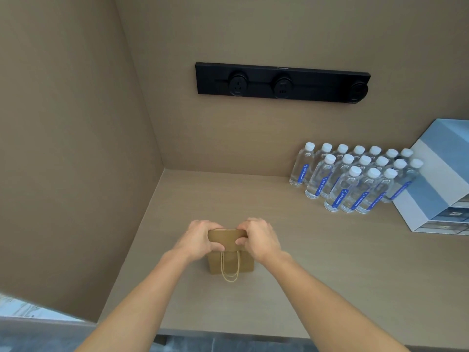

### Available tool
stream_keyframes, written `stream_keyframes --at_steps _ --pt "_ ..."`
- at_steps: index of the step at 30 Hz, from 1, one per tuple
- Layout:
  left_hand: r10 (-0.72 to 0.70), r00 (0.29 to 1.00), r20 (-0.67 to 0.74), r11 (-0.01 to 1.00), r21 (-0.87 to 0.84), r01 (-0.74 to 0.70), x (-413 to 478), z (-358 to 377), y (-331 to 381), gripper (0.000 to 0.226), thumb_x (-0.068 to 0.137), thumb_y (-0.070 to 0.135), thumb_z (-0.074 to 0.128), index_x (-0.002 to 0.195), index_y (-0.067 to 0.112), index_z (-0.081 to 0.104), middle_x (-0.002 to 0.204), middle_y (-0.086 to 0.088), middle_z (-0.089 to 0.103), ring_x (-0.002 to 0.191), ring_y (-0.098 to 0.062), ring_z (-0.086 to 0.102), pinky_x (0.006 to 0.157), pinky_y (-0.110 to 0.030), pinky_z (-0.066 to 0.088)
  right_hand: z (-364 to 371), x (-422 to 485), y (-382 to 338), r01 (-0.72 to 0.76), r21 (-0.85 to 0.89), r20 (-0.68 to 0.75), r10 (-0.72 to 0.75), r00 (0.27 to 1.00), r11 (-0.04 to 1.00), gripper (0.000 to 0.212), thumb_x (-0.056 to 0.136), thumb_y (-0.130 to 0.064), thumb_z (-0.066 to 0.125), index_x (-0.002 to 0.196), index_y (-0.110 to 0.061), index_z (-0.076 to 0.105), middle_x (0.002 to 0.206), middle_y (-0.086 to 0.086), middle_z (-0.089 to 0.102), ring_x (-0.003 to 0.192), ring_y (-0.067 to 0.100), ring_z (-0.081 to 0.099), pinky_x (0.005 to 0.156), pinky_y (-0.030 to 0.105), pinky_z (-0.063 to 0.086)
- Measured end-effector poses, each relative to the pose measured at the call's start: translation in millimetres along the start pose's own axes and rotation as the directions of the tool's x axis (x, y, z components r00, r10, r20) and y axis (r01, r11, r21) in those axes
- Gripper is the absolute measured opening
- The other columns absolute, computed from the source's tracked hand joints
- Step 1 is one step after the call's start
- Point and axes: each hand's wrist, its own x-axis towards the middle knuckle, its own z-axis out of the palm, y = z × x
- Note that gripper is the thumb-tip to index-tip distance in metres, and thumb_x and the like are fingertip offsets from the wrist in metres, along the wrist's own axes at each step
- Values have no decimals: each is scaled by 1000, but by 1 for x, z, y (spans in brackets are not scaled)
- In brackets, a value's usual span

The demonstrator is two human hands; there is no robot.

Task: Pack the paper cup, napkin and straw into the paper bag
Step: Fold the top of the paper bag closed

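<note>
On the left, a plain tan side wall is seen, meeting a back wall of the same colour at the tabletop's far-left corner. The tabletop is a pale wood-grain surface, bare across its left half. Near the front edge, somewhat left of the middle, a brown paper bag stands upright, with its top folded over toward the viewer and its twine handles hanging down the near face. The left hand is clamped on the left end of the folded top, thumb on the near side and fingers behind. The right hand is closed on the right end of the same fold in like manner, so that the bag lies between and just beneath both grips. No print can be made out on the bag. On the back wall, a black socket rail with three round outlets is mounted. Toward the far-right corner, water bottles with white caps are grouped in rows; blue vertical labels are carried, but the writing is too small to be read. At the right edge, just beside the bottles, a blue-and-white box is tilted, its small label unreadable.
</note>
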Motion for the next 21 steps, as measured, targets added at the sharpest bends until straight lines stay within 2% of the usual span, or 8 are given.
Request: stream_keyframes --at_steps 2,7,10,13,15,16,18,21 --pt "3 1000 -9 997 -83 -4 -1 -4 -8 46 61 31 91 104 33 75 101 12 72 96 -11 63 83 -22 48 -2 -1 15 -51 50 9 50 999 997 15 78 -24 73 91 -18 70 95 5 67 98 30 58 82 37 49" --pt "-69 993 -98 962 -270 41 -3 -3 -17 40 58 18 94 92 29 76 90 9 76 79 -8 69 73 -14 51 -1 1 29 -187 208 45 182 982 960 8 74 -17 75 80 -13 71 82 8 70 81 29 62 71 35 55" --pt "-107 991 -80 903 -424 63 -2 1 -19 39 61 8 91 94 23 76 89 -3 78 79 -17 70 77 -22 55 5 3 32 -210 304 27 211 977 929 5 74 -14 76 76 -14 73 69 3 65 71 25 60 64 27 49" --pt "-120 991 -67 869 -490 72 0 -1 -23 37 68 2 86 102 15 76 88 -8 77 79 -16 70 73 -9 50 9 6 36 -206 365 14 215 976 908 3 76 -13 76 74 -14 74 63 -1 59 64 20 52 55 18 40" --pt "-110 993 -52 859 -508 68 0 -4 -27 34 75 3 82 108 9 75 96 -9 77 85 -14 69 76 -5 48 9 7 38 -199 378 12 210 978 904 7 79 -14 74 72 -13 73 62 -1 57 63 20 50 56 20 39" --pt "-93 994 -49 858 -511 55 0 -6 -28 32 79 4 78 110 7 75 103 -7 76 90 -12 69 80 -6 48 9 7 38 -196 381 12 207 978 903 9 80 -15 73 71 -13 72 61 -1 56 63 21 49 58 22 38" --pt "-58 998 -39 856 -516 29 1 -9 -31 25 86 5 71 111 4 73 114 -2 71 99 -12 67 89 -21 54 8 8 38 -187 379 13 197 980 906 15 82 -16 72 67 -13 69 59 -1 54 63 22 47 61 23 37" --pt "-28 999 -39 865 -501 5 3 -12 -34 20 92 6 64 109 5 74 118 -1 71 99 -15 66 87 -38 55 6 9 40 -152 359 2 162 987 921 30 85 -16 68 58 -15 55 55 -1 46 64 23 41 59 27 32"
